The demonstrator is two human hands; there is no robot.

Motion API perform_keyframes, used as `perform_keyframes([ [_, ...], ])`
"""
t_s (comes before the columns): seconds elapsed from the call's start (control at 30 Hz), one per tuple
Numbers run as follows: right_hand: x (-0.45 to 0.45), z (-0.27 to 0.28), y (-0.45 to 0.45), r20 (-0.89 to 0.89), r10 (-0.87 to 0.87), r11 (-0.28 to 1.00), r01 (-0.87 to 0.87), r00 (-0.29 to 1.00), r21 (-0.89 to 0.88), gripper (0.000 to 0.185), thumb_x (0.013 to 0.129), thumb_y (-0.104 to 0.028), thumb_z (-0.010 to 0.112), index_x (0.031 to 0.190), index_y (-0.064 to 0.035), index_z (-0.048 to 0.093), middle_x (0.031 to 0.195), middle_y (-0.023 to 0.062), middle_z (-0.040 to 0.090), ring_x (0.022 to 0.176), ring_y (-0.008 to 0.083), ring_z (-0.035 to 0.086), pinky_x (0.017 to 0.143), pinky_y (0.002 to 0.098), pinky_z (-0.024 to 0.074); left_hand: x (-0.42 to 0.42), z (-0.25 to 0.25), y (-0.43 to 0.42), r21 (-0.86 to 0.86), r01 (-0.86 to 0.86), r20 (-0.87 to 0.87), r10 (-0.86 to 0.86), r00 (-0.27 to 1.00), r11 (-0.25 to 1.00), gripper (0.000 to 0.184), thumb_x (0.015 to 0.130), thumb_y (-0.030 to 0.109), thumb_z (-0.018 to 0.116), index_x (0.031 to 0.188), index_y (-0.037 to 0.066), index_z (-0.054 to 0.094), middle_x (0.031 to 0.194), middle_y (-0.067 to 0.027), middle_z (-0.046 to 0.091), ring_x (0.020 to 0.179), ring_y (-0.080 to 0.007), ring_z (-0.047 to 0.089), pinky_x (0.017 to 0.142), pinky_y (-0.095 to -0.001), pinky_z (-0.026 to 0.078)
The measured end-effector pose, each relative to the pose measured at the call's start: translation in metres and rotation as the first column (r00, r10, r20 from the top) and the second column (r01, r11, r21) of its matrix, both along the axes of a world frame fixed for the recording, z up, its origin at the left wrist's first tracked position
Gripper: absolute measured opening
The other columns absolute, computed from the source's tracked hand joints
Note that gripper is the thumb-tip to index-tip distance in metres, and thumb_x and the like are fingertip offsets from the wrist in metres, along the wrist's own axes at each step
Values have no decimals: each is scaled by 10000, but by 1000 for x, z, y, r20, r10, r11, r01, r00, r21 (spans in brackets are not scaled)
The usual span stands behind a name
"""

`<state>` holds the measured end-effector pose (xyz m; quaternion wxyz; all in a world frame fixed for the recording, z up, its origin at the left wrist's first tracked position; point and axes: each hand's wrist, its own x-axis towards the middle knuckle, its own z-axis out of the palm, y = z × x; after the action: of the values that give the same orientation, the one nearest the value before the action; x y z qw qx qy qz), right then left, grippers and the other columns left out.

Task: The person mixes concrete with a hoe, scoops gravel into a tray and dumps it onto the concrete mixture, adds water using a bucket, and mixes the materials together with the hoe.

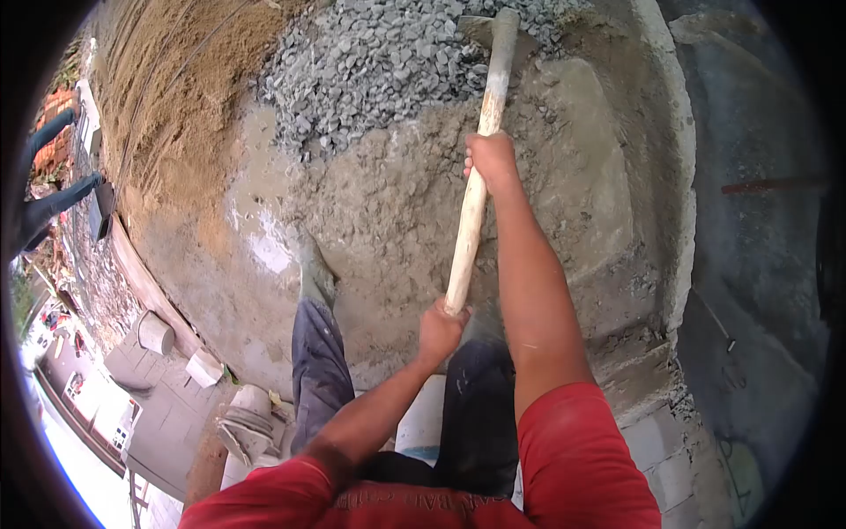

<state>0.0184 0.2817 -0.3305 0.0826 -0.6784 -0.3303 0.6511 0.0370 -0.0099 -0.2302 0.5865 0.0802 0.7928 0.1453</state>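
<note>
Both of my hands are wrapped around the pale wooden handle of a hoe [470, 225]. My left hand [440, 333] grips the handle's lower end, close to my legs. Farther up, my right hand [492, 160] is closed around the handle's middle. The hoe's metal blade [477, 31] is at the top of the view, at the edge of the grey gravel [379, 66]. Below the shaft lies wet grey mortar or concrete mix [379, 212], spread over the ground. Part of the blade is hard to make out against the gravel and mix.
Brown sand [181, 106] is heaped at upper left. A concrete edge [683, 176] runs down the right side. Buckets [156, 333] and paving blocks [167, 397] stand at lower left. Another person's legs [62, 198] show at far left. My boot [315, 264] stands in the mix.
</note>
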Motion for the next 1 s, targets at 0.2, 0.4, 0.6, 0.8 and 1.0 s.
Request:
perform_keyframes([
  [0.2,120,56,-89,-33,-23,980,16,999,-197,172,847,-93,633,728,8,558,579,56,548,416,171,553,401,339,482,94,124,-53,-49,70,195,-59,979,996,376,835,277,754,1073,6,647,930,-276,681,986,-432,666,787,-472,531],
  [0.4,149,147,-113,138,-245,969,239,960,60,138,868,-72,647,877,-18,521,612,41,528,387,155,502,357,308,422,85,124,-81,29,175,335,-174,926,984,420,858,319,748,1129,13,647,1004,-273,688,992,-419,675,825,-468,535],
  [0.6,144,27,77,108,-408,890,369,907,267,173,847,-108,620,796,47,562,651,81,565,483,178,560,470,333,493,14,-46,85,330,340,99,-390,915,881,416,831,382,735,1082,56,677,816,-243,691,784,-394,698,709,-450,545],
  [0.8,101,-7,-77,132,-289,957,289,948,24,172,823,-71,644,745,48,546,570,126,588,406,241,595,400,380,497,-30,23,-57,21,470,192,-465,864,882,369,814,303,733,1049,26,665,921,-270,686,900,-435,676,786,-489,539],
  [1.0,70,72,-262,211,-267,920,314,940,-234,173,833,-91,629,718,19,559,557,82,559,422,194,580,391,345,477,-41,167,-194,-252,339,287,-264,921,907,444,794,369,776,1048,19,672,794,-221,690,796,-370,712,729,-460,540],
])
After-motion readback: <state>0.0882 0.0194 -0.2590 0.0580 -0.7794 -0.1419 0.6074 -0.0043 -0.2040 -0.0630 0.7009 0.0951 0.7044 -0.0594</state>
